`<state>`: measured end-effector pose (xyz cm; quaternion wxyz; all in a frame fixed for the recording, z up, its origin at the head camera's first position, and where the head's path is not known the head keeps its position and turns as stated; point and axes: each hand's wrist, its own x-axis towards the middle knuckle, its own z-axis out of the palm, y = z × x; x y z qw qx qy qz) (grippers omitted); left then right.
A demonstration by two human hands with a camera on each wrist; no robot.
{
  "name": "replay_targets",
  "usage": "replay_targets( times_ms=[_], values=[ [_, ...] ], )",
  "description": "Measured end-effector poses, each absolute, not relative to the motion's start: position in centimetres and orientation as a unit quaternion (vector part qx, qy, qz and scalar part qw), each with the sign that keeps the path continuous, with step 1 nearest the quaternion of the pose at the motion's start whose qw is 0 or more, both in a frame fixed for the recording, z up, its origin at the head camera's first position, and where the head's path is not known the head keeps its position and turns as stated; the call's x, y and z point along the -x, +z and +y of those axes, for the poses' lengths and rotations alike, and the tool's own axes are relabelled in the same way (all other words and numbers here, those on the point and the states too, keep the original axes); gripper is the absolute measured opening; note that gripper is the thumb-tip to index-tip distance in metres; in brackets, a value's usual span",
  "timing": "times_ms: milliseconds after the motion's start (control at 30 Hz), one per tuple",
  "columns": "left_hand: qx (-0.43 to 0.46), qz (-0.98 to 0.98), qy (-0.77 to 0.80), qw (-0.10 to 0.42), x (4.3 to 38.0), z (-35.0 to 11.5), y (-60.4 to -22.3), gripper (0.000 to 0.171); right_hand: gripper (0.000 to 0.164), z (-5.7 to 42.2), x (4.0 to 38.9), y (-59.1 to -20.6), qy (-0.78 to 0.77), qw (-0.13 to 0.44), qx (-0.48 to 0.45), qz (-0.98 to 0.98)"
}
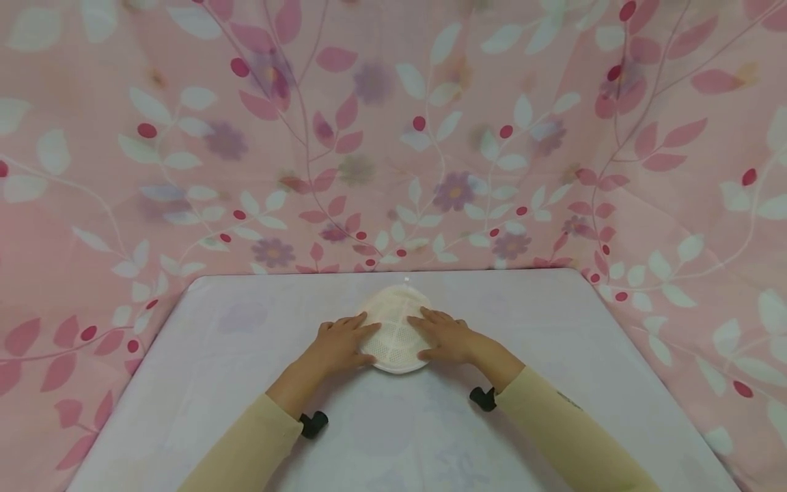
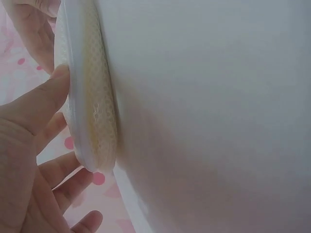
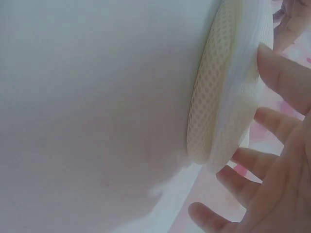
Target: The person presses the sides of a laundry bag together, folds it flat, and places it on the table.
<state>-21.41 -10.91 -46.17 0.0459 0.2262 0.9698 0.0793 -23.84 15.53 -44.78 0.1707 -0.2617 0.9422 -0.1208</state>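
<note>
A round, cream mesh pouch (image 1: 396, 335), seemingly a laundry wash bag, lies on the white-covered table near its far edge. My left hand (image 1: 337, 345) rests on its left side, fingers spread and fairly straight. From the other side my right hand (image 1: 456, 339) touches it with fingers fanned out in the same way. A smooth white band (image 2: 80, 97) runs around the pouch in the left wrist view, and the left thumb touches near it. The right wrist view shows the honeycomb mesh side (image 3: 209, 97) against the table, with the right fingertips on the upper face.
The tabletop (image 1: 393, 437) has a pale cloth over it. A pink curtain with leaves and flowers (image 1: 393, 137) hangs behind the table and along both sides. Black wrist mounts (image 1: 314, 424) sit at both beige sleeves (image 1: 252, 437).
</note>
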Motion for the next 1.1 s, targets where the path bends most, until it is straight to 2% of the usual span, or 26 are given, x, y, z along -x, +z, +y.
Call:
replay_targets(
  times_ms=[500, 833, 1100],
  values=[
    [-0.243, 0.965, 0.100, -0.014, 20.4, -12.0, -46.0, 0.058, 0.062, 16.7, 22.7, -44.0, -0.168, 0.114, 0.246, 0.948],
    [-0.270, 0.953, 0.120, -0.059, 19.7, -12.6, -45.9, 0.054, 0.059, 17.7, 22.3, -43.9, -0.181, 0.078, 0.256, 0.946],
    [-0.256, 0.956, 0.126, -0.074, 19.1, -13.4, -45.8, 0.054, 0.058, 18.7, 21.8, -43.6, -0.197, 0.073, 0.246, 0.946]
  ],
)
